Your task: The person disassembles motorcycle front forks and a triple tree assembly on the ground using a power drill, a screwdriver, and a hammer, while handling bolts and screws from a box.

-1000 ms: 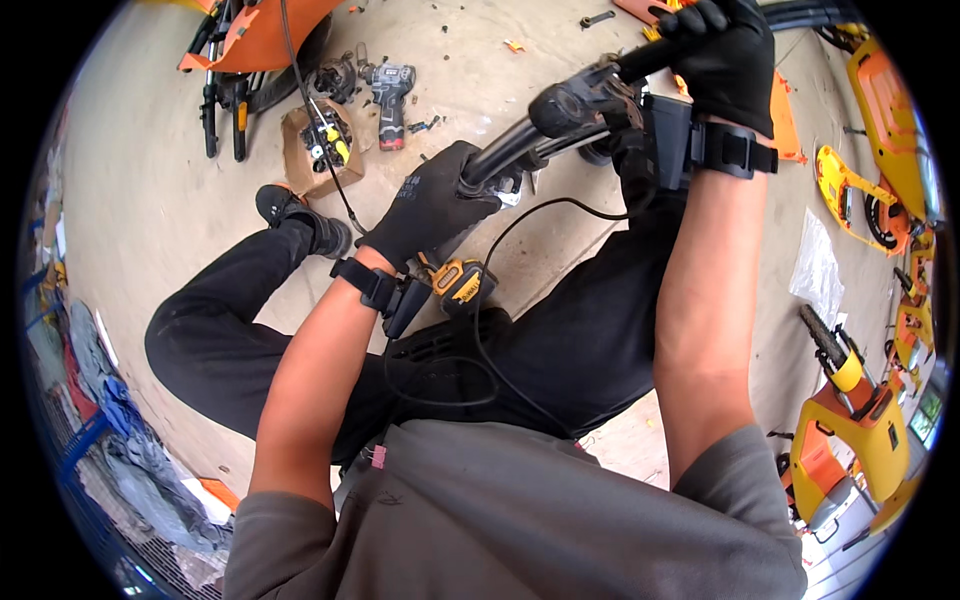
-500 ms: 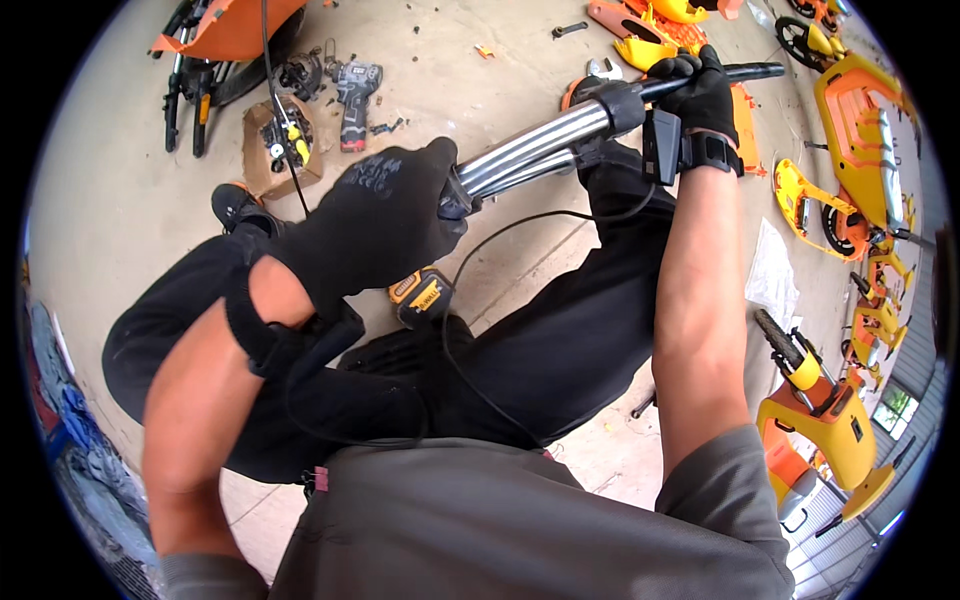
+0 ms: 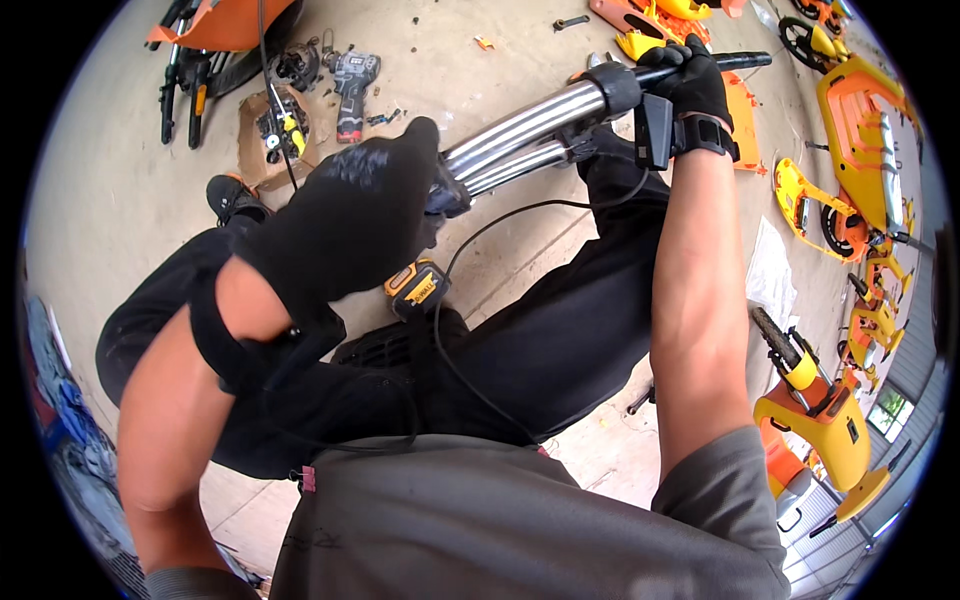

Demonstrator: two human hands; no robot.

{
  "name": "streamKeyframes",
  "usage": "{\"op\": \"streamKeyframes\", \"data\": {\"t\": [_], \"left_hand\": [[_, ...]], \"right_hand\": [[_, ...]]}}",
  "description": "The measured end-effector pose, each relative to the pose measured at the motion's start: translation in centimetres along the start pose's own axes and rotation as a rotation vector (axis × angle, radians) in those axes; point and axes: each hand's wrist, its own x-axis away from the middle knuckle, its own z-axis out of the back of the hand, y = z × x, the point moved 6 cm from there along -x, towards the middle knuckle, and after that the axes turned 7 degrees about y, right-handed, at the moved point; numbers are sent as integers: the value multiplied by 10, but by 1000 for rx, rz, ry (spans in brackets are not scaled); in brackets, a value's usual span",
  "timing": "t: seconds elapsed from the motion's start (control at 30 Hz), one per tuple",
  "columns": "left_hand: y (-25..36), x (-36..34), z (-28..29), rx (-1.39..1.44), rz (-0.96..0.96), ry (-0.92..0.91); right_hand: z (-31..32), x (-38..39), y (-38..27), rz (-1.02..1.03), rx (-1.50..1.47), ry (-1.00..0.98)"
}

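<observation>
A black front fork with two chrome tubes (image 3: pixel 530 128) lies slantwise between my gloved hands. My left hand (image 3: pixel 355 205), in a black glove, grips its lower left end. My right hand (image 3: pixel 690 85), gloved in black, is closed round the black steerer tube (image 3: pixel 745 60) at the upper right end. Below my left hand a yellow-and-black power tool (image 3: pixel 415 288) is partly hidden. A thin black cable (image 3: pixel 500 215) loops across my lap from near my right wrist.
A grey impact driver (image 3: pixel 352 90) and a cardboard box of parts (image 3: pixel 255 150) are on the floor ahead, beside orange bike parts (image 3: pixel 215 25). Yellow body panels (image 3: pixel 860 140) and a yellow bike (image 3: pixel 840 450) line the right. Grey cloths (image 3: pixel 70 400) lie left.
The fork has turned flatter, showing more chrome tube. My left hand has moved left and turned over it; my right hand first dropped, then rose slightly.
</observation>
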Motion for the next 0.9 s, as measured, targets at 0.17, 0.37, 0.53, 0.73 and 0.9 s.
{"op": "streamKeyframes", "data": {"t": [0.17, 0.37, 0.53, 0.73, 0.9], "left_hand": [[-2, -5, -6, 54, 77, -113], [-8, 0, -10, 337, 70, -101], [-5, -8, -12, 249, 147, -214], [2, 1, -21, 355, 82, -139], [-12, -2, -21, 199, 284, -208]], "right_hand": [[-3, -3, -7, -52, -19, -64], [-27, -2, 7, 68, -12, -207], [-44, 19, -9, 80, -64, -312], [-54, 20, 2, 62, -34, -383], [-31, 10, 9, 174, 72, -182]]}}
